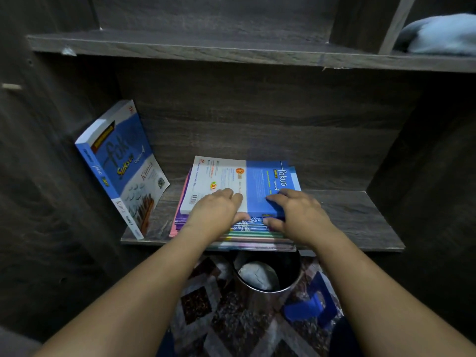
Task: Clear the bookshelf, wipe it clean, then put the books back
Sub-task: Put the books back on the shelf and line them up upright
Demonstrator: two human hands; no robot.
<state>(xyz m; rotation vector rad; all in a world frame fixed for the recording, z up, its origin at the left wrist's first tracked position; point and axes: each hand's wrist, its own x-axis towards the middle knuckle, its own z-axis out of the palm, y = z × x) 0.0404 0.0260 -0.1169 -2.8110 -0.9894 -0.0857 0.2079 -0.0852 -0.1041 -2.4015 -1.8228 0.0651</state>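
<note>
2 hands, left hand (215,210) and right hand (300,213), tight around top book (257,180) of the stack (248,234).

Both bare forearms extend forward and converge slightly. The left hand (216,207) is palm down, fingers bent over the top book (257,176), thumb against its near edge. The right hand (300,212), just beside it, mirrors this pose: fingers curled on the cover, thumb at the near edge.

The shelf (360,217) is dark wood-grain board, matt, chipped along its edges. The books (260,181) have glossy paper covers. Lower centre, the bin (257,295) is shiny metal. Upper right, a cloth (438,34) looks soft and fuzzy.
</note>
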